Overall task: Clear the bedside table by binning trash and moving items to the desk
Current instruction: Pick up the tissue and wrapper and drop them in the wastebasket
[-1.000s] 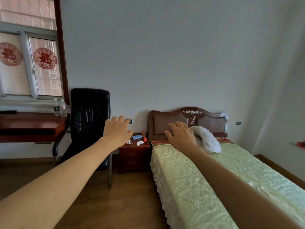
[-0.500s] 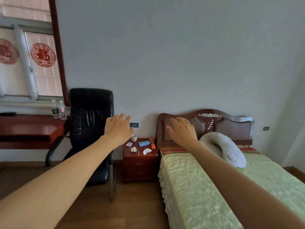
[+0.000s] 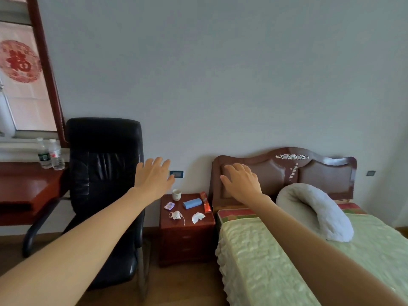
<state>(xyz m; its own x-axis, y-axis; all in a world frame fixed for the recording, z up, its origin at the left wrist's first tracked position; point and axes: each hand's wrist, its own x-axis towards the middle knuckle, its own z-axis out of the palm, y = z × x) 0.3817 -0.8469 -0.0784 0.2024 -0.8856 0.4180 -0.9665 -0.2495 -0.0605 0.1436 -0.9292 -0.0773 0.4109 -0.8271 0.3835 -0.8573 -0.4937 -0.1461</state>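
A dark red bedside table stands between a black chair and the bed. On it lie a white cup, a blue box, a red packet, a small purple packet, a white face mask and a crumpled white tissue. My left hand is stretched out, fingers apart, empty, up and left of the table. Held out over the headboard to the table's right, my right hand is also empty with spread fingers. The red wooden desk is at the far left.
A black office chair stands between desk and bedside table. Two water bottles stand at the desk's back edge under the window. The bed with green cover and a white curved pillow fills the right. Wooden floor lies in front.
The view has moved closer and swung right, so the bedside table looks larger and its items are plainer. Both hands stay stretched out and empty.
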